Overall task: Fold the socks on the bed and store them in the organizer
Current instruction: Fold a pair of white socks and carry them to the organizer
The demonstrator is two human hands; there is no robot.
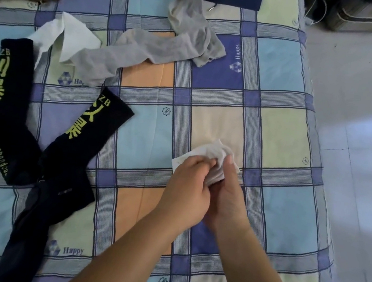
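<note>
On the far left I see two black socks [9, 105] lying flat, waiting their turn; a white sock [64, 34] and two grey socks [159, 48] sprawl farther back. My left hand [186, 187] and right hand [227, 193] both pinch a white sock [213, 156] bunched between them near the middle — mid-fold, I judge. The checked bedsheet [286, 134] lies beneath; pale floor tiles [370, 116] to the right. No organizer in sight.

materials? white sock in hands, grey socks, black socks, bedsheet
White sock, bunched between left hand and right hand: thin soft knit, likely cotton blend; crumples easily.
Grey socks: sheer, limp knit; drapes flat.
Black socks: thicker matte knit, yellow woven-in lettering.
Bedsheet: smooth printed woven cloth, probably cotton.
</note>
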